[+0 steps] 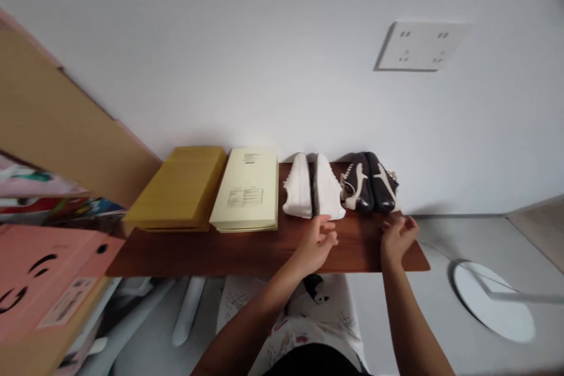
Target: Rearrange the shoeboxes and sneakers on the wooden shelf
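Note:
On a brown wooden shelf [247, 252] against the wall stand a pair of white shoes [314, 189] and, to their right, a pair of dark shoes with white stripes [370, 183]. My left hand [318, 242] hovers just in front of the white pair, fingers loosely curled with nothing in them, tips close to the heel of one shoe. Just in front of the dark pair, my right hand [398, 234] rests over the shelf, fingers bent downward and empty.
A mustard-yellow box [178, 189] and a pale-yellow box with a label [247, 189] lie on the shelf's left half. Pink and tan cardboard boxes [48, 282] crowd the left edge. A white round stand base [489, 299] sits on the grey floor at right.

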The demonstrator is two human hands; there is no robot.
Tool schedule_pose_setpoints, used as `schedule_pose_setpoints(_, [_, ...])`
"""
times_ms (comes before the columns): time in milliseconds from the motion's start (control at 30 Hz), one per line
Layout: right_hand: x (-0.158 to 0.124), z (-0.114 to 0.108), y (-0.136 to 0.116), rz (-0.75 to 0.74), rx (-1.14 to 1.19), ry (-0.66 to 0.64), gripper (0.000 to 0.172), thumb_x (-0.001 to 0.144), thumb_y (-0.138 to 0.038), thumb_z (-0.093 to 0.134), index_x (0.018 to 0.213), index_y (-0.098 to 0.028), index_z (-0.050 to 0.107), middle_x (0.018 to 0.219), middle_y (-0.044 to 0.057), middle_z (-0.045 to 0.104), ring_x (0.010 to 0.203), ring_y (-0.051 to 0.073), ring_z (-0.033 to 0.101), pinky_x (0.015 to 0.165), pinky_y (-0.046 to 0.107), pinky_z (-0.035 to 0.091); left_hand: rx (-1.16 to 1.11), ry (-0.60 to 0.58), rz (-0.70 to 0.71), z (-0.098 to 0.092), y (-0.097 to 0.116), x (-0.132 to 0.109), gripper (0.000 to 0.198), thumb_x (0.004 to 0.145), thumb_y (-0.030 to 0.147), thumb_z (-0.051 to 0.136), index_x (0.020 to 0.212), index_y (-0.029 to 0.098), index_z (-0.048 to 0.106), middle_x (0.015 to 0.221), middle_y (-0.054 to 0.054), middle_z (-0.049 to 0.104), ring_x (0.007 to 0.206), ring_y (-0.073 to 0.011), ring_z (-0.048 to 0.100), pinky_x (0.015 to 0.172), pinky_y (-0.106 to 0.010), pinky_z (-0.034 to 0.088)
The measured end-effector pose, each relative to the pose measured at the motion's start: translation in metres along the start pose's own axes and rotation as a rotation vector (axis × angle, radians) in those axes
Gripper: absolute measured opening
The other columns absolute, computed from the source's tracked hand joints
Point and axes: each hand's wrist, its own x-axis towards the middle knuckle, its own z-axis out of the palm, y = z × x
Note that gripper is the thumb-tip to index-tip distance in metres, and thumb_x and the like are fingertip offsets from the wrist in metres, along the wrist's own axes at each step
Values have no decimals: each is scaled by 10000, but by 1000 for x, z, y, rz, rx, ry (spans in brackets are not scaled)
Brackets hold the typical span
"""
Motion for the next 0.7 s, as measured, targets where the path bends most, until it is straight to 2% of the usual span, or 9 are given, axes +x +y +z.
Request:
schedule_pose_setpoints(67, [-36, -8, 2, -4, 35, 3, 614, 860, -622, 486, 1294, -193, 426, 1267, 152, 515, 693, 139, 624, 654, 322, 539, 20, -27, -58, -41, -1, -37, 378, 867, 406, 628, 1183, 201, 602, 1185, -155, 653, 889, -193, 693, 824, -349, 524])
schedule_pose_setpoints(167, [-105, -13, -4, -6, 78, -187, 562, 834, -602, 559, 1240, -221, 478, 1135, 98, 586, 682, 147, 618, 642, 319, 534, 21, 137, -120, -103, -6, -82, 397, 835, 520, 636, 1079, 208, 657, 1101, -141, 697, 894, -213, 694, 822, -353, 523])
schedule_pose_setpoints(233, [-151, -11, -15, 17, 103, -438, 500, 819, -577, 607, 1173, -230, 542, 1055, 75, 625, 705, 164, 625, 665, 331, 543, -4, 338, -144, -144, -12, -104, 458, 789, 571, 660, 1060, 202, 656, 1096, -140, 702, 902, -226, 695, 811, -357, 527])
schedule_pose_setpoints(333, [-211, 3, -42, 51, 84, -966, 360, 809, -517, 656, 1035, -237, 656, 920, 50, 684, 740, 198, 643, 709, 353, 551, -11, 645, -137, -201, -21, -127, 518, 729, 586, 697, 1060, 192, 641, 1099, -130, 699, 922, -234, 694, 802, -355, 531])
schedule_pose_setpoints(400, [-243, 18, -62, 9, 50, -1274, 278, 822, -469, 655, 980, -247, 706, 885, 42, 712, 788, 216, 660, 753, 367, 550, 34, 828, -94, -236, -25, -139, 506, 726, 564, 698, 1065, 194, 633, 1098, -114, 695, 942, -229, 689, 815, -355, 532])
schedule_pose_setpoints(467, [-272, 36, -80, -49, 44, -1449, 248, 840, -433, 639, 992, -259, 727, 940, 41, 732, 865, 229, 676, 813, 390, 546, 106, 981, -42, -268, -28, -149, 475, 749, 529, 681, 1084, 198, 620, 1107, -104, 688, 976, -227, 676, 848, -368, 530])
schedule_pose_setpoints(533, [-301, 56, -94, -39, 82, -1504, 287, 847, -426, 634, 1068, -265, 721, 1056, 48, 731, 967, 240, 678, 890, 422, 533, 193, 1107, 6, -295, -30, -155, 456, 781, 502, 651, 1117, 198, 604, 1139, -103, 674, 1031, -233, 653, 902, -388, 519])
schedule_pose_setpoints(600, [-330, 78, -105, 54, 142, -1496, 399, 838, -453, 649, 1187, -264, 678, 1208, 64, 692, 1099, 254, 649, 983, 454, 496, 254, 1202, 30, -320, -32, -157, 451, 805, 496, 625, 1143, 199, 593, 1199, -106, 649, 1105, -248, 619, 962, -406, 494])
schedule_pose_setpoints(700, [-366, 114, -121, 215, 171, -1428, 626, 792, -535, 689, 1337, -245, 579, 1420, 82, 559, 1314, 277, 515, 1132, 496, 357, 161, 1220, -7, -353, -33, -151, 427, 859, 501, 555, 1168, 209, 584, 1287, -106, 606, 1215, -270, 557, 1008, -420, 466])
